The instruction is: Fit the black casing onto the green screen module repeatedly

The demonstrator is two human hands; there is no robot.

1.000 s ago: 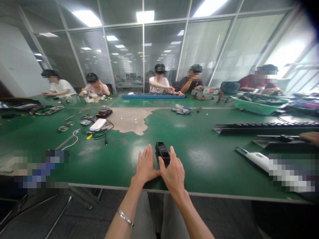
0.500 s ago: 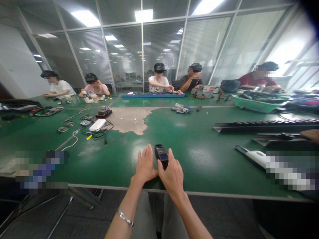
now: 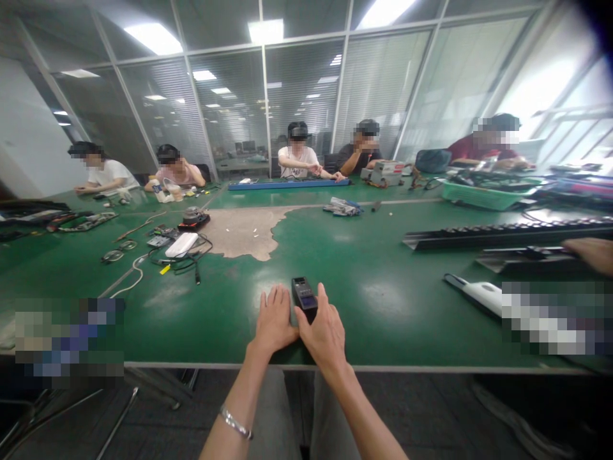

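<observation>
A small black handheld device (image 3: 305, 298) with buttons and a dark little screen is in front of me at the green table's near side. My right hand (image 3: 324, 331) has its thumb and index finger along the two sides of the device's near end, holding it loosely. The palm hides the lower part of the device. To its left, my left hand (image 3: 275, 319) lies flat on the table with fingers stretched out, holding nothing. Its thumb comes close to my right thumb; whether they touch I cannot tell.
Left stand a white box (image 3: 182, 245) with black cables and a pair of glasses (image 3: 119, 251). Right are dark metal rails (image 3: 507, 234), a white long-shaped tool (image 3: 483, 292), a green basket (image 3: 488, 197) and another person's hand (image 3: 589, 249). Several people sit across the table.
Early on, my right hand and the device shift slightly left and nearer me, and its screen shows more fully. Then the whole view shifts a little; my left hand stays flat.
</observation>
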